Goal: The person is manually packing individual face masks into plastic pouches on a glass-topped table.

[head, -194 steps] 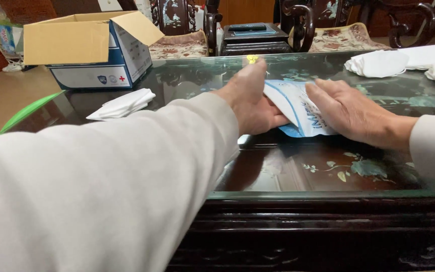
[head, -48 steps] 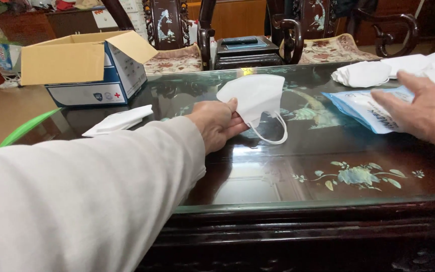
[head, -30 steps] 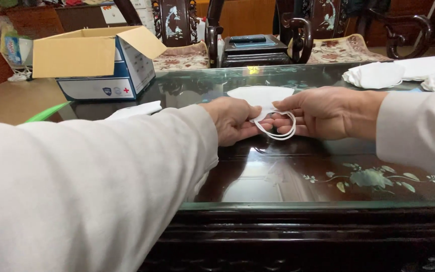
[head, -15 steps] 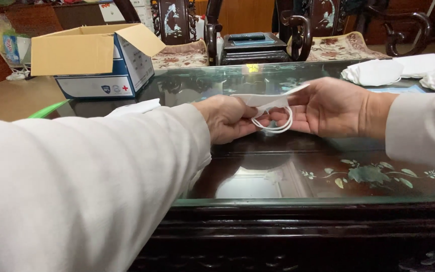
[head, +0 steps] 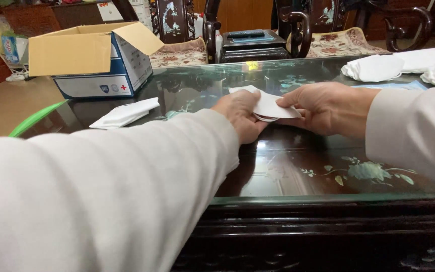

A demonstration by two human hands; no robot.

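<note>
Folded white face mask (head: 268, 105) sits pinched between both hands above the glass-topped table (head: 298, 171), its ear loops hanging just under it. Left hand (head: 240, 115) grips its near-left edge; right hand (head: 328, 107) holds its right edge. Left of the mask lies another flat white mask (head: 125, 112), and beyond that an open cardboard box (head: 89, 58). Right of it, more white masks (head: 378, 67) are piled.

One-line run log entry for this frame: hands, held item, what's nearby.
left hand: grips white face mask | right hand: grips same mask | mask: folded flat, above glass tabletop | nearby: open cardboard box, mask pile
</note>
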